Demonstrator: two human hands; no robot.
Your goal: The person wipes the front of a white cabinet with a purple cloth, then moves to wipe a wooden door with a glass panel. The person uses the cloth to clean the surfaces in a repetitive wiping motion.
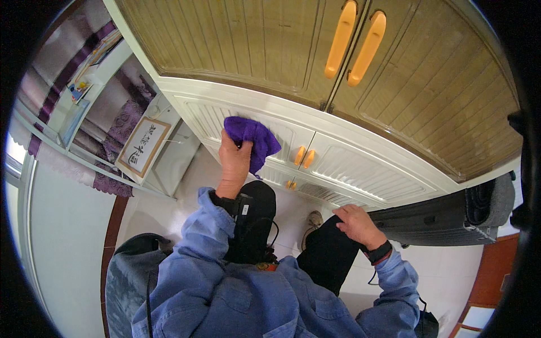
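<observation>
A bunched purple cloth (pixel 255 137) is in my left hand (pixel 234 158), held against or just in front of the left lower door (pixel 203 114) of a white cabinet. My fingers are partly hidden behind the cloth. My right hand (pixel 357 224) rests on or just above my right knee, holding nothing, with its fingers loosely spread. Two small orange handles (pixel 305 157) sit at the seam of the lower doors, to the right of the cloth. Above, the brown ribbed upper doors (pixel 253 42) carry two long orange handles (pixel 355 46).
A dark suitcase-like case (pixel 427 219) stands along the cabinet at right. To the left, a framed piece of calligraphy (pixel 143 145) leans on a white shelf unit (pixel 186 143) by purple curtains. A grey plush-covered seat (pixel 127 279) is at lower left. Pale floor tiles (pixel 291 211) lie below.
</observation>
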